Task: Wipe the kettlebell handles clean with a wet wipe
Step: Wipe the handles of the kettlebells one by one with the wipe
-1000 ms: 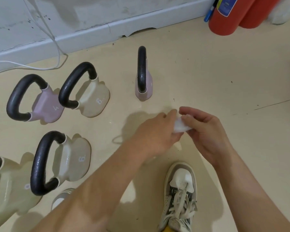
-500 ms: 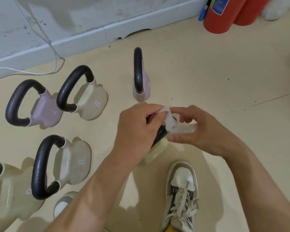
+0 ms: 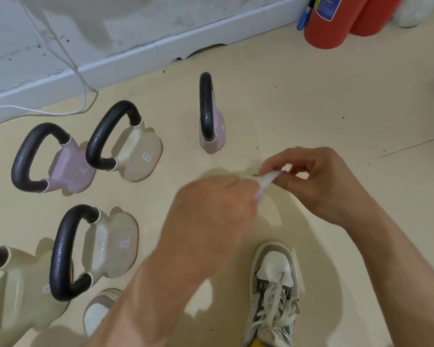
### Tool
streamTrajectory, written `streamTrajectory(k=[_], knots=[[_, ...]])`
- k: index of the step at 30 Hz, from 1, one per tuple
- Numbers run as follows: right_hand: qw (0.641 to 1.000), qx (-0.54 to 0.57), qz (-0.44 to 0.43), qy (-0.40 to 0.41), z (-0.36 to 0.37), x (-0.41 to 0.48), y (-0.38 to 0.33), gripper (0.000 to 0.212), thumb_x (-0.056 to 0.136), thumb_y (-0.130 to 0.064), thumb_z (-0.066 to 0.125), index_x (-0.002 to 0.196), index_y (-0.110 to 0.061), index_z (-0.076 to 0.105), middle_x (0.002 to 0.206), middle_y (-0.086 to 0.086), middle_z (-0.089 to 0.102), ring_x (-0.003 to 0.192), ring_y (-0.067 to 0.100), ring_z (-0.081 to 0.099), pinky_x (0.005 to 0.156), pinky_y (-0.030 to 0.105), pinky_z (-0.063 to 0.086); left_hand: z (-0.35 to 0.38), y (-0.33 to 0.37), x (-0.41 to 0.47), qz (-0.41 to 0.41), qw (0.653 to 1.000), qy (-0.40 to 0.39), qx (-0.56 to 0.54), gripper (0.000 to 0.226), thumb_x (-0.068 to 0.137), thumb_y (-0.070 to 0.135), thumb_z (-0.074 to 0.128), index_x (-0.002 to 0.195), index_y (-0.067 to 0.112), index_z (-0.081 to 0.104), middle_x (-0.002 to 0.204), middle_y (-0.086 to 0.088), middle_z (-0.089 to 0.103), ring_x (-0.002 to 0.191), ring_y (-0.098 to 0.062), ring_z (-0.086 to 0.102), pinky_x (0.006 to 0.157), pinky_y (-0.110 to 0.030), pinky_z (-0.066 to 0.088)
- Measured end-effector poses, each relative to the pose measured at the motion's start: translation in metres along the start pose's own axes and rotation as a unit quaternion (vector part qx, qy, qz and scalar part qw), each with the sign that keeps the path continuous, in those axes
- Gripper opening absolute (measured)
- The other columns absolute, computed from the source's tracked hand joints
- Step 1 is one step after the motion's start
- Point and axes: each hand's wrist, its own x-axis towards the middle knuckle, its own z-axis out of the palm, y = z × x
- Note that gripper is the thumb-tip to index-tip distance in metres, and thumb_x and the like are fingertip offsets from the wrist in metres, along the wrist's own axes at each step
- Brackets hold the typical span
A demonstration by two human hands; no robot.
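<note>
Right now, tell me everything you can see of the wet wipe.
The wet wipe is a small white sheet, soft and crumpled, stretched into a short twisted strip above the floor. The right-hand grip pinches its upper end between thumb and fingers. The left-hand grip, motion-blurred, holds its lower end. The wipe slants between them and touches nothing else that shows. Whether it is wet cannot be judged.

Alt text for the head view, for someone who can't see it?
The left hand and right hand pinch a white wipe between them above the floor. Five black-handled kettlebells stand left and ahead, none being touched.
</note>
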Motion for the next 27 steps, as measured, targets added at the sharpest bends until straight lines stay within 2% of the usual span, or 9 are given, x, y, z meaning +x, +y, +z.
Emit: streamTrajectory(k=[4,6,7,9,12,15,18,23,27], knots=[[0.987,-0.148,-0.004,-0.056,0.001,-0.02,0.018,0.028,0.081,-0.003,0.071,0.086,-0.03,0.076,0.088,-0.025,0.066,0.095,0.0,0.059,0.087,0.021,0.046,0.029,0.027,-0.019,-0.014,0.98,-0.199,0.027,0.036,0.051,0.024,0.091,0.061,0.02,0.057,0.045,0.005,0.047,0.033,-0.015,0.041,0.038,-0.02,0.02],[0.971,-0.208,0.003,-0.122,0.009,-0.024,0.025,0.03,0.083,-0.006,0.066,0.099,-0.03,0.074,0.101,-0.022,0.066,0.107,0.003,0.054,0.096,0.033,0.045,0.033,0.033,-0.019,-0.037,0.968,-0.247,0.038,0.031,0.073,0.042,0.078,0.074,0.021,0.056,0.053,0.005,0.048,0.041,-0.018,0.045,0.041,-0.022,0.02],[0.961,-0.221,0.031,-0.164,0.01,-0.025,0.025,0.034,0.085,-0.01,0.063,0.109,-0.032,0.069,0.11,-0.022,0.062,0.112,0.0,0.049,0.102,0.031,0.04,0.035,0.031,-0.02,-0.058,0.964,-0.255,0.049,0.028,0.089,0.048,0.059,0.082,0.022,0.052,0.061,0.005,0.048,0.049,-0.019,0.046,0.042,-0.025,0.023],[0.962,-0.177,0.073,-0.197,0.007,-0.024,0.021,0.038,0.085,-0.015,0.061,0.116,-0.036,0.061,0.115,-0.028,0.058,0.111,-0.011,0.047,0.101,0.021,0.037,0.028,0.025,-0.018,-0.109,0.974,-0.199,0.024,0.029,0.099,0.043,0.035,0.082,0.024,0.049,0.066,0.007,0.045,0.058,-0.019,0.05,0.047,-0.027,0.031],[0.996,-0.054,0.045,-0.061,-0.001,-0.016,0.012,0.03,0.08,-0.014,0.065,0.105,-0.029,0.06,0.102,-0.021,0.066,0.103,-0.003,0.059,0.085,0.023,0.049,0.03,0.012,-0.012,-0.156,0.987,-0.04,0.027,0.021,0.086,0.037,0.05,0.091,0.022,0.064,0.076,0.006,0.053,0.069,-0.017,0.053,0.049,-0.028,0.04],[0.975,-0.183,-0.007,-0.124,0.02,0.002,0.018,0.052,0.077,-0.011,0.066,0.125,-0.025,0.05,0.117,-0.017,0.053,0.108,0.006,0.05,0.089,0.027,0.044,0.059,0.002,-0.006,-0.163,0.975,-0.097,0.119,0.048,0.069,0.035,0.077,0.108,0.01,0.065,0.084,-0.003,0.064,0.072,-0.021,0.06,0.054,-0.029,0.042],[0.954,-0.262,-0.084,-0.12,0.056,0.018,0.033,0.041,0.065,0.002,0.058,0.102,-0.016,0.057,0.086,-0.007,0.055,0.078,0.021,0.054,0.065,0.04,0.046,0.078,0.0,-0.006,-0.18,0.965,-0.11,0.154,0.04,0.056,0.018,0.087,0.088,0.009,0.065,0.065,-0.001,0.058,0.054,-0.019,0.054,0.052,-0.027,0.027],[0.977,-0.173,-0.123,-0.035,0.071,0.024,0.053,0.024,0.062,-0.009,0.059,0.084,-0.014,0.067,0.071,-0.002,0.063,0.063,0.021,0.058,0.059,0.034,0.048,0.073,-0.002,-0.011,-0.194,0.966,-0.096,0.144,0.044,0.043,0.014,0.089,0.078,0.012,0.064,0.054,0.003,0.054,0.044,-0.016,0.05,0.055,-0.026,0.025],[0.998,-0.007,0.008,0.069,0.087,0.018,0.062,0.016,0.066,-0.004,0.059,0.08,-0.007,0.065,0.072,0.0,0.061,0.068,0.019,0.057,0.064,0.035,0.05,0.072,-0.001,0.002,-0.176,0.964,-0.115,0.162,0.036,0.044,0.017,0.086,0.064,0.016,0.057,0.05,0.003,0.052,0.043,-0.017,0.047,0.055,-0.028,0.022]])
